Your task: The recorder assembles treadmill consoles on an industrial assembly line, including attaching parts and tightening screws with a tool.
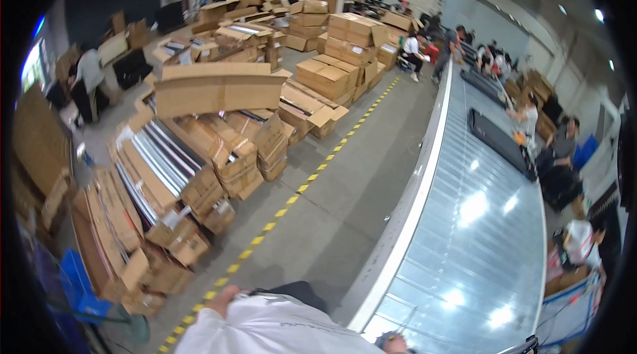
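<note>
At the bottom edge I see my own white shirt (279,327). Part of my left hand (222,299) pokes out at the shirt's left end, over the grey floor beside the yellow dashed line (292,200); its fingers are hidden. A small rounded shape, possibly my right hand (391,341), shows at the bottom edge against the near end of the long shiny roller conveyor (478,221). Nothing can be seen in either hand.
Stacks of brown cardboard boxes (219,88) and flat packed panels (156,161) fill the left side. A blue crate (76,284) sits lower left. Black flat items (501,141) lie on the conveyor. Several people work along its far side and far end.
</note>
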